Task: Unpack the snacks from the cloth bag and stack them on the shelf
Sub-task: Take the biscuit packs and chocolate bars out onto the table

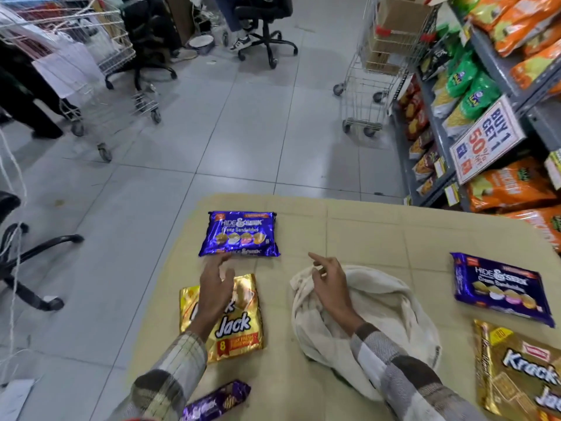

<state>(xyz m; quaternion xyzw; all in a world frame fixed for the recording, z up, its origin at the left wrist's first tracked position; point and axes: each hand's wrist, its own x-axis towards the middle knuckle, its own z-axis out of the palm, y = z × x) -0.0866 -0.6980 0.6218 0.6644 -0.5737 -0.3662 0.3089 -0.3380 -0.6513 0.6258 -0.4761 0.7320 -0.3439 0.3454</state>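
Cream cloth bag [379, 305] sits crumpled mid-worktop [364, 232], slack and flat. Looks emptied, though its inside isn't visible.

Snacks are laid out flat, label up, in two groups either side of the bag:
- Left: blue Hide & Seek pack [239, 233] farthest out, gold Krack Jack pack [239, 326] just nearer, purple roll pack [217, 404] at the near edge.
- Right: second Hide & Seek pack [501, 290], second Krack Jack pack [516, 372] just beside it.

The spread likely serves sorting: like goes with like before stacking, and nothing overlaps, so each pack can be lifted cleanly.

Left hand [214, 293] hovers over the top of the left Krack Jack pack, fingers straight and reaching toward the blue pack's near edge. It grips nothing. Whether the fingertips touch that edge can't be told.

Right hand [329, 284] is above the bag's left fold, fingers loosely spread, index forward, holding nothing. Can't tell if the palm rests on the cloth.

Shelf [498, 71] stands to the right, already full of bagged snacks; none of the worktop packs is on it yet.

Judgement: unpacking is about done and stacking hasn't begun. Foil packs are slick, so a flat stack may slide.
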